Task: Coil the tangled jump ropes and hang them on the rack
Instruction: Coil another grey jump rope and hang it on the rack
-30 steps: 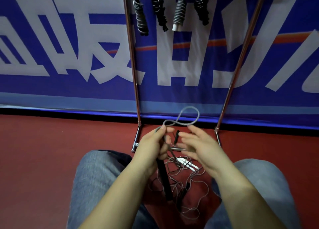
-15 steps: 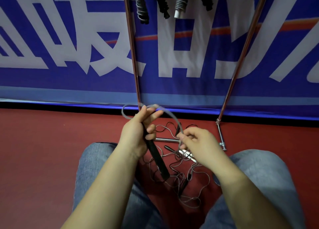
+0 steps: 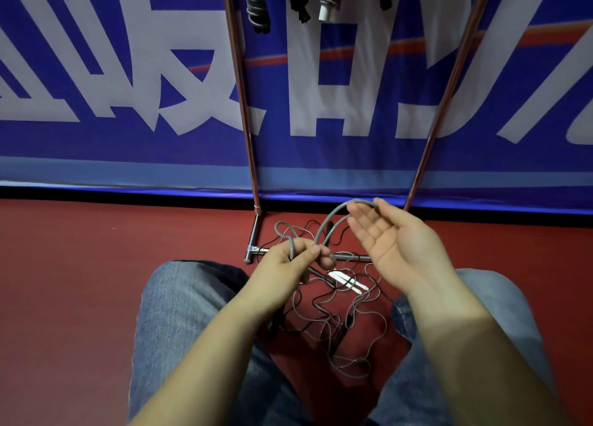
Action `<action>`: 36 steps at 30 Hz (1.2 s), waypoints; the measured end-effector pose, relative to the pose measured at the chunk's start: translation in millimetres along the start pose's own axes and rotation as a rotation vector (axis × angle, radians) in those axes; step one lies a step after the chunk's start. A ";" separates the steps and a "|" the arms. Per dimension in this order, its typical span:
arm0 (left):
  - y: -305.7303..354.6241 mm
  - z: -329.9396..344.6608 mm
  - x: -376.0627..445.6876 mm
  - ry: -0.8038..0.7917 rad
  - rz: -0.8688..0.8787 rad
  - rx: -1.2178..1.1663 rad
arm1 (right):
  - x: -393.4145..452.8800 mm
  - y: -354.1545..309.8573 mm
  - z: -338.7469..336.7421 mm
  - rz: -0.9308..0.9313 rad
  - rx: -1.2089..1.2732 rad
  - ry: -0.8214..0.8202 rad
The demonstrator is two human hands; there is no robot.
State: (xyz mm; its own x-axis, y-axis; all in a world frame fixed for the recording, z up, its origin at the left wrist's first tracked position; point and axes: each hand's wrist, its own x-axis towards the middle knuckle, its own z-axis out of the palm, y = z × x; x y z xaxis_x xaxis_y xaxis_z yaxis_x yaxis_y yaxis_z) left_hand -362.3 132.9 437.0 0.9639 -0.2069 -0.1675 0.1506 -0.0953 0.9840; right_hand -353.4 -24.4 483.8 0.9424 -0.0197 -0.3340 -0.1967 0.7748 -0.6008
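Mid-coil: left hand (image 3: 290, 259) pinching grey rope (image 3: 333, 218), right hand (image 3: 393, 238) spread flat under loop. Next: another wrap, then rack (image 3: 247, 130).

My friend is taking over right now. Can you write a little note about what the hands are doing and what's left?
Left hand: grip pinching the grey jump rope, loops gathered.
Right hand: open, palm up, the rope arching over its fingertips.
Tangled ropes lie on the red floor between the knees.
Done: several coiled ropes hang on the rack.
Left: finish coiling, hang it, then untangle the rest.
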 end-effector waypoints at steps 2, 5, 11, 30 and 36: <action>1.8 0.3 0.6 0.041 -0.009 -0.070 | 3.4 2.3 -2.2 -0.009 -0.093 -0.036; 6.4 0.1 2.8 0.141 -0.063 -0.240 | 5.7 11.5 -8.8 -0.016 -0.643 -0.074; 21.4 -4.3 5.8 0.112 -0.220 -0.673 | 2.9 44.0 -28.2 -0.124 -1.513 -0.186; -11.8 -4.4 2.3 0.012 0.051 0.256 | 0.7 12.7 -11.0 0.052 -0.294 0.015; -9.8 -5.4 2.5 0.057 0.092 0.291 | 3.0 10.7 -11.8 0.009 -0.203 0.013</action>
State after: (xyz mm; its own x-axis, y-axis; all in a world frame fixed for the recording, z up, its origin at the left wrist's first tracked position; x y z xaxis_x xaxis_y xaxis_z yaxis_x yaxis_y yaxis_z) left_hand -360.3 138.5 427.3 0.9826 -0.1736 -0.0665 0.0005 -0.3551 0.9348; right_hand -355.8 -23.6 467.8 0.9370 -0.0222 -0.3486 -0.2569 0.6321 -0.7311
